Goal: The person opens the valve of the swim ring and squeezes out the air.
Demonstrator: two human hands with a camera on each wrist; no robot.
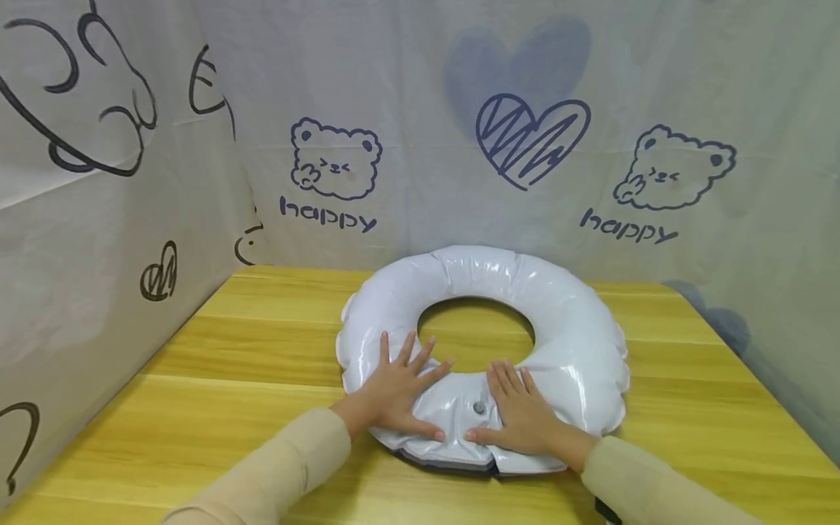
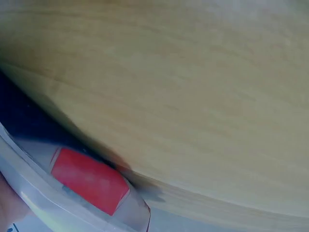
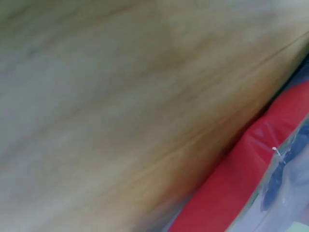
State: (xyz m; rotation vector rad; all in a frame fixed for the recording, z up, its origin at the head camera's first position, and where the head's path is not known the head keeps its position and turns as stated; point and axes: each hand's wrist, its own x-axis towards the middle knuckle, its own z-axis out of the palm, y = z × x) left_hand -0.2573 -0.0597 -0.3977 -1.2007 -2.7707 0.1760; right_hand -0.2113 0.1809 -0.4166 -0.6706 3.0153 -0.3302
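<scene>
An inflated white swim ring (image 1: 577, 343) lies flat on the wooden table. Its near side has a small round valve (image 1: 480, 407) between the two hands. My left hand (image 1: 402, 390) rests on the ring's near left part, fingers spread and straight, thumb toward the valve. On the near right part my right hand (image 1: 525, 415) lies flat, with its fingers pointing to the ring's hole and the thumb toward the left thumb. In the left wrist view the ring's underside shows a red patch (image 2: 91, 181) and dark blue. Red underside (image 3: 241, 174) also appears in the right wrist view.
The yellow wood-grain table (image 1: 249, 350) extends around the ring on both sides. Behind it hangs a pale cloth (image 1: 420, 189) with drawn bears, a heart and the word "happy". Another cloth (image 1: 79, 240) with black line drawings borders the left side.
</scene>
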